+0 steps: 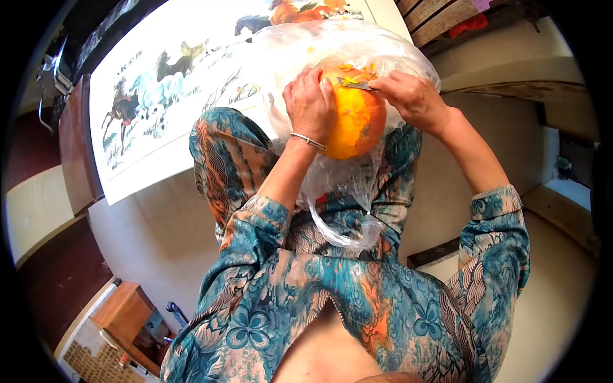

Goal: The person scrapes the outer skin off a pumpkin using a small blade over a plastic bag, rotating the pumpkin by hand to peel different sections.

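Observation:
An orange pumpkin (pixel 352 125) rests in a clear plastic bag (pixel 281 45) over my lap. Part of its rind is off, baring bright yellow-orange flesh. My left hand (pixel 311 105) presses on the pumpkin's left side and steadies it, with a bracelet on the wrist. In my right hand (pixel 414 102) is a small knife (pixel 357 84), its blade lying against the upper part of the pumpkin. Its handle is hidden in my fingers. Bits of peel (pixel 361 69) cling along the pumpkin's top edge.
A table covered with a horse picture (pixel 159 89) stands in front, and the bag spreads over its right part. The bag's handles (pixel 348 239) hang toward my waist. A wooden slatted piece (pixel 440 16) is at the upper right. A wooden box (pixel 124 313) sits at lower left.

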The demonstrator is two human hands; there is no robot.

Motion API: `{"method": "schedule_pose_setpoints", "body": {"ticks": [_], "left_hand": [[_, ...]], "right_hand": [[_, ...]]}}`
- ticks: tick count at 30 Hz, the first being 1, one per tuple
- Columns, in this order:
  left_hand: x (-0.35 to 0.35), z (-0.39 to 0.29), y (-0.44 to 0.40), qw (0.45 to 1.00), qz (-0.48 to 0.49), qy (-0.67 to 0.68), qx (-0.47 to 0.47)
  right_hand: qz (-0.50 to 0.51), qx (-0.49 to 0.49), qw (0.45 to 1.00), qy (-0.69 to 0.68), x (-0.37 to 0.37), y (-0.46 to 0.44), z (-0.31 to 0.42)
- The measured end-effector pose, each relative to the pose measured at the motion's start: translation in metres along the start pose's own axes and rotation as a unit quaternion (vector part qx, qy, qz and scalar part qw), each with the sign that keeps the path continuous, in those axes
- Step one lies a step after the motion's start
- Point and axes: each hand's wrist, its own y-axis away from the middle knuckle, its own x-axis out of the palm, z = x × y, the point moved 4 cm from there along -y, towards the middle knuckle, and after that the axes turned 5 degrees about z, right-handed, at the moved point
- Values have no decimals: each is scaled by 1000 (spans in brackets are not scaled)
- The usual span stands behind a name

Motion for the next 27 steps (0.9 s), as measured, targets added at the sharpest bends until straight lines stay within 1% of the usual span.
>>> {"method": "schedule_pose_setpoints", "body": {"ticks": [2,5,10,11,14,17,20,23,26,27], "left_hand": [[0,-3,-2,1000,1,-6,10],[1,-3,-4,1000,14,-6,-1],[-1,-1,0,1000,-2,-7,11],[0,-2,0,1000,-7,-8,14],[-1,-4,-1,1000,5,5,10],[-4,-6,-1,1000,5,-3,1],[-3,-3,-1,1000,-3,6,3],[-3,-4,-1,1000,3,3,-5],[-4,-7,0,1000,2,18,-7],[-4,-7,2,1000,-8,11,-1]], "right_hand": [[-6,9,1000,1,0,2,-1],[-21,9,1000,5,3,-10,-6],[-25,25,999,17,1,-1,-10],[-2,54,998,11,2,5,-21],[-51,17,997,-64,8,5,-24],[-33,79,988,-126,20,-3,-36],[-74,86,986,-120,5,6,-17],[-94,66,988,-101,-2,27,11],[-91,76,988,-97,8,40,25],[-126,62,986,-88,12,42,28]]}}
